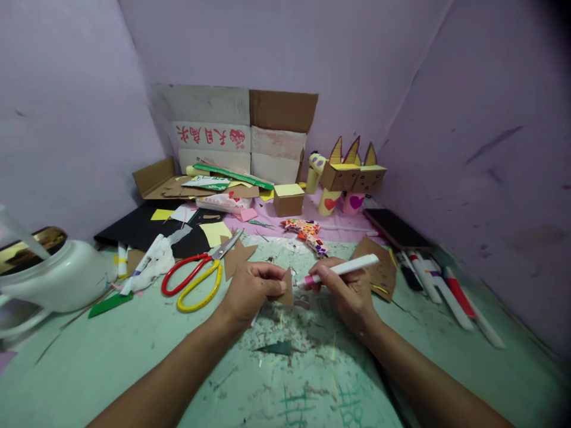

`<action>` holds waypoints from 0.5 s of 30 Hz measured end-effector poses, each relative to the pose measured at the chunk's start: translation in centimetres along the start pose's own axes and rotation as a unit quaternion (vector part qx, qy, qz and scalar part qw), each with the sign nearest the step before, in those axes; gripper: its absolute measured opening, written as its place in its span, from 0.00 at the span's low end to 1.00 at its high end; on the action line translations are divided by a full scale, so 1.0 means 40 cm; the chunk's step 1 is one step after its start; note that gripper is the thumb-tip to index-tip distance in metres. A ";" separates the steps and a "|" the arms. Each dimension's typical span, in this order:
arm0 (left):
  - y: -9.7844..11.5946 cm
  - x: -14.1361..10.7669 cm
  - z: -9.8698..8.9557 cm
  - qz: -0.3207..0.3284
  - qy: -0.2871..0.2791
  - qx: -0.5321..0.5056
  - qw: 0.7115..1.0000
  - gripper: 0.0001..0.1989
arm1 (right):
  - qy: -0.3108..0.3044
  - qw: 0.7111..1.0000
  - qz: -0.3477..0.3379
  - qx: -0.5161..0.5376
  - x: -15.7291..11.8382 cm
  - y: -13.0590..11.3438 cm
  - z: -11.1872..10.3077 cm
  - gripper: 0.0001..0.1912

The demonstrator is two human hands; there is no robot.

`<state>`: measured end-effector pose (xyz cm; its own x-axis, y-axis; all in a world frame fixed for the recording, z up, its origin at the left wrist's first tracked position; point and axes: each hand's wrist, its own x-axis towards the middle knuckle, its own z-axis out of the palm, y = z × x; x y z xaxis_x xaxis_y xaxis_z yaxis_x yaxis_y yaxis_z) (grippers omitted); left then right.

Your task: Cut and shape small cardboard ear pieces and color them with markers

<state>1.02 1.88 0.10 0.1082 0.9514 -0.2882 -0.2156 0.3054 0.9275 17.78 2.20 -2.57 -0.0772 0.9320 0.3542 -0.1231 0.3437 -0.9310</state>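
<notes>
While the left hand (254,288) pinched a small cardboard piece (288,289), the right hand (350,294) held a pink marker (352,266) beside it.

Left fingers were clamped on the piece, raised over the table (214,380) near mid-view; right fingers closed round the white marker barrel, nib at the piece's three o'clock edge, contact can't be told. From the piece: red-and-yellow scissors (217,254) lay at ten o'clock, blades pointing to one, just beside a brown cardboard cutout (238,258); dark green scrap (276,348) at about six-thirty; small box (288,205) at twelve; more markers (450,297) at three.
</notes>
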 end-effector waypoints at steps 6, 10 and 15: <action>0.006 -0.003 0.003 0.002 0.006 -0.003 1.000 0.06 | -0.032 0.999 0.013 0.033 -0.004 0.001 0.002 0.10; 0.008 -0.005 0.003 -0.003 0.003 -0.006 1.000 0.06 | -0.047 0.999 0.011 0.007 -0.005 -0.001 0.003 0.10; 0.002 -0.003 0.002 -0.007 -0.003 0.001 1.000 0.06 | -0.032 0.999 -0.002 -0.012 0.000 0.000 0.001 0.10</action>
<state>1.05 1.78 0.23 0.1166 0.9466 -0.3004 -0.2118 0.3192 0.9237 17.75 2.19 -2.57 -0.1408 0.9213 0.3626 -0.0992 0.3513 -0.9310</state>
